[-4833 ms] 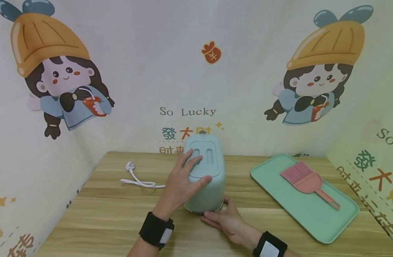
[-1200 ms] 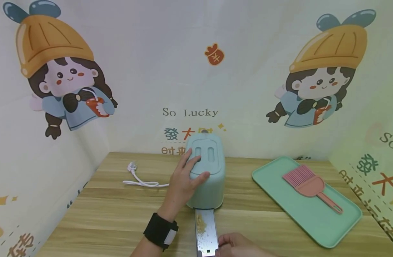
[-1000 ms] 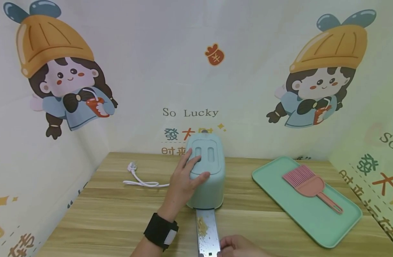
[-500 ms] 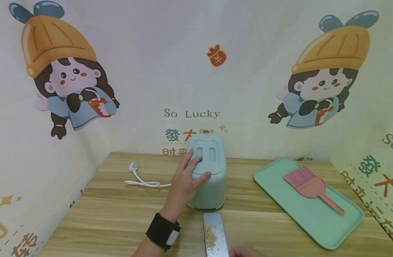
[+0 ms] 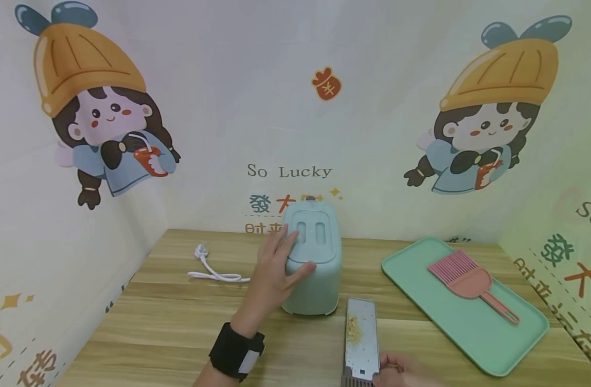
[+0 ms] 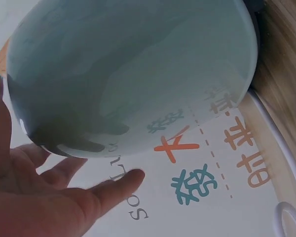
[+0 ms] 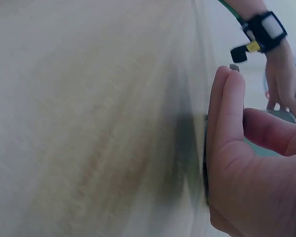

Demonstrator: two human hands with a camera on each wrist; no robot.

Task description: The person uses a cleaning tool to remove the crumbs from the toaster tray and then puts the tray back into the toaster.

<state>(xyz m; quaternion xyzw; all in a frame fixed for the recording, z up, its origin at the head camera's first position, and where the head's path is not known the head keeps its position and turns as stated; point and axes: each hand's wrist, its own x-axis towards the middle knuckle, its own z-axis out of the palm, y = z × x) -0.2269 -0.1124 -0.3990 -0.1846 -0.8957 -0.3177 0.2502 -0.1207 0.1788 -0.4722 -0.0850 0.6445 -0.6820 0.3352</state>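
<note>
A pale green two-slot toaster (image 5: pixel 314 290) stands upright on the table with its narrow end towards me. On its top left edge rests my left hand (image 5: pixel 272 274), fingers spread and thumb across the near corner. The left wrist view shows that hand (image 6: pixel 54 197) beside the glossy toaster wall (image 6: pixel 138 74). To the toaster's right, fully apart from it, is a long metal crumb tray (image 5: pixel 365 344) with yellowish crumbs (image 5: pixel 353 329) along its left side. My right hand (image 5: pixel 399 371) pinches the tray's near right edge; in the right wrist view this hand (image 7: pixel 256 173) hides most of the tray.
A flat green serving tray (image 5: pixel 479 344) lies at the right, bearing a pink brush (image 5: pixel 455 266) and a pink dustpan-like scoop (image 5: pixel 474 285) with a handle. The toaster's white cord and plug (image 5: pixel 201 251) lie to the left. A printed cloth (image 5: pixel 218 107) walls in the table (image 5: pixel 179 333).
The right hand has drawn the crumb tray out of the toaster's base towards me, then carried it right and slightly forward. The left hand has stayed on the toaster.
</note>
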